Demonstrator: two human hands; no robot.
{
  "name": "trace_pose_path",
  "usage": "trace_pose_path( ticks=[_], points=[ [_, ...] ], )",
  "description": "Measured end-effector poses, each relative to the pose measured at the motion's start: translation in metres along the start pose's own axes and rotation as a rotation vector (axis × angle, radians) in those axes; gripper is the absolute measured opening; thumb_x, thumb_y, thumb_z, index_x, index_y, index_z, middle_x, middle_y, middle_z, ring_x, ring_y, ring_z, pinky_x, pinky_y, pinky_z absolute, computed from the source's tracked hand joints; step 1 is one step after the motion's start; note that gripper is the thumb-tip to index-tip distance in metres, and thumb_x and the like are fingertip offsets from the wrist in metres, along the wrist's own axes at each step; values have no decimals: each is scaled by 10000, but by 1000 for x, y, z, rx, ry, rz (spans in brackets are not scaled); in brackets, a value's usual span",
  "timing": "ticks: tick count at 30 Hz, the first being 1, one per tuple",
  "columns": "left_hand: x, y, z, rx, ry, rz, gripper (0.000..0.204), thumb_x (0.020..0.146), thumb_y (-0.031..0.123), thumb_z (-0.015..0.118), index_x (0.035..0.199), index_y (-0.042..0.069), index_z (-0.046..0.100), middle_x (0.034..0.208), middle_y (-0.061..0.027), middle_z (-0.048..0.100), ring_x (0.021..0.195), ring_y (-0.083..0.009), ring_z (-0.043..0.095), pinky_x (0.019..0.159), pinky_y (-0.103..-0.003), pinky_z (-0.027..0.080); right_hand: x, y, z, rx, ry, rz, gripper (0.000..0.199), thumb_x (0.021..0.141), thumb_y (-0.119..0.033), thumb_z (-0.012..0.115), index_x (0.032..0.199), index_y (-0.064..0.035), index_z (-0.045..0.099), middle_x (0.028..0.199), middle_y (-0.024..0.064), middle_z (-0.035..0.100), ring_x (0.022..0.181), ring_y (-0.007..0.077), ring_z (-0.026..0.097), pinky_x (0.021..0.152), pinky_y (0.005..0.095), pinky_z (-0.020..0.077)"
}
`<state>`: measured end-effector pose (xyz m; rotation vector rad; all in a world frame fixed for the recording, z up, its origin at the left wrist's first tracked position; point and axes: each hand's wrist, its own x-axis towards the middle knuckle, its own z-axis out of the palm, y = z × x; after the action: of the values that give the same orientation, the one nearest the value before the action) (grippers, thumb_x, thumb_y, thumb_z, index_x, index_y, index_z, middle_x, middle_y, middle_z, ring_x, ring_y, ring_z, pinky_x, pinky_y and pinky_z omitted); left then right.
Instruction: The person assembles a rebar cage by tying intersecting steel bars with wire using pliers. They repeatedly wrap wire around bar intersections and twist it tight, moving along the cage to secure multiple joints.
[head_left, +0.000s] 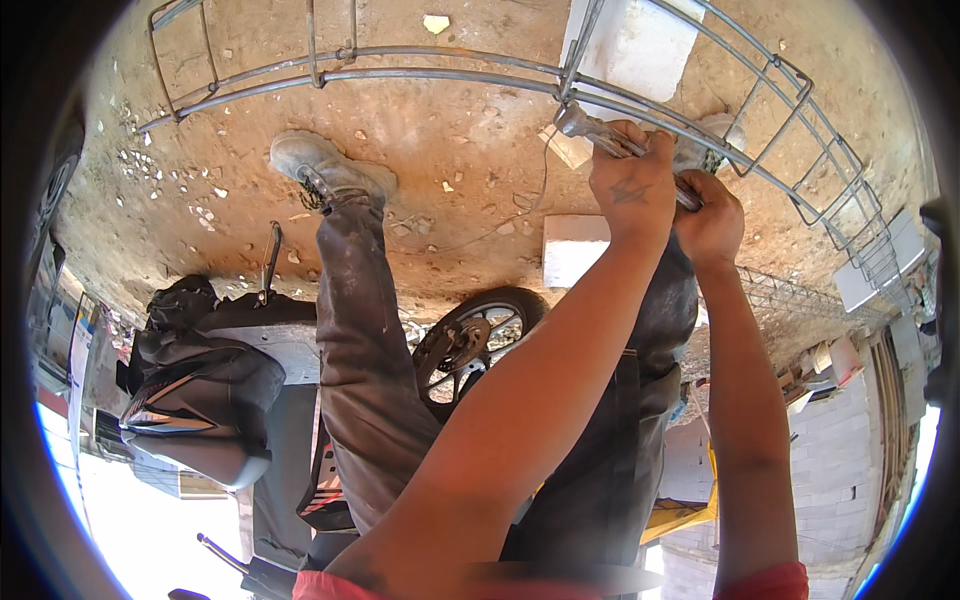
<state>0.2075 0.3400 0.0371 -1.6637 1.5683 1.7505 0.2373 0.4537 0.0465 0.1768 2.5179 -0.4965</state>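
Far left of the hands and nearer the body lay a motorcycle's rounded black plastic bodywork (205,400); a dust-covered grey boot (325,165) stood on the brown earth (450,165) to the hands' left. Between that boot's leg and the hands, closer to the body, was a black spoked wheel (460,342), then a white rectangular block (575,255) just below the left wrist. A dull grey metal hand tool (574,121) with a rounded head lay in the hands, its long axis slanting from that head, up and left of them, down toward the right. The head sat right at the long cage of grey steel rods (500,83), which ran crosswise just beyond the hands; whether they touched could not be told. The left hand (637,180), nearer the head, was clamped on the tool. Beyond it lay a pale flat slab (640,45), partly under the rods. The right hand (712,215), close beside and slightly nearer the body, gripped a dark metal bar (687,193), apparently the same tool's other end.
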Motion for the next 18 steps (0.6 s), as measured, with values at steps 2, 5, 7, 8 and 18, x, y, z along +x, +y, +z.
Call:
trace_pose_path(
  ticks=[2,5,7,8,18],
  points=[
    [-4,3,-6,-22,-61,-66,277,755,160,742,852,34,516,757,-81,578,694,-185,561,642,-315,465,1,3,-5,11,-62,31,319,659,-24,632,960,-105,700,942,99,697,852,341,662,738,410,524],
    [-12,8,-32,100,-144,-136,360,745,219,759,904,23,503,792,-129,599,746,-248,603,689,-367,480,-26,-12,7,257,-346,237,183,778,-79,592,920,-54,704,784,170,674,729,329,647,695,391,499],
    [-19,13,-63,302,-175,-131,457,742,270,769,974,0,483,832,-169,629,774,-341,639,737,-424,497,-55,-34,26,670,-642,566,209,870,-166,612,919,24,683,761,115,663,675,173,602,647,356,475],
    [-27,17,-78,438,-173,-75,493,743,274,770,1015,-3,465,884,-191,630,798,-366,637,748,-440,499,-67,-43,35,704,-813,636,303,872,-155,626,1108,35,624,1056,102,670,881,176,605,786,329,495],
    [-73,218,-197,840,-913,-194,668,788,402,747,1269,-14,542,1122,-260,646,945,-375,677,805,-420,551,-106,-125,59,1513,-805,870,312,746,-6,447,963,50,663,846,118,662,799,194,644,747,324,513]
  ],
)
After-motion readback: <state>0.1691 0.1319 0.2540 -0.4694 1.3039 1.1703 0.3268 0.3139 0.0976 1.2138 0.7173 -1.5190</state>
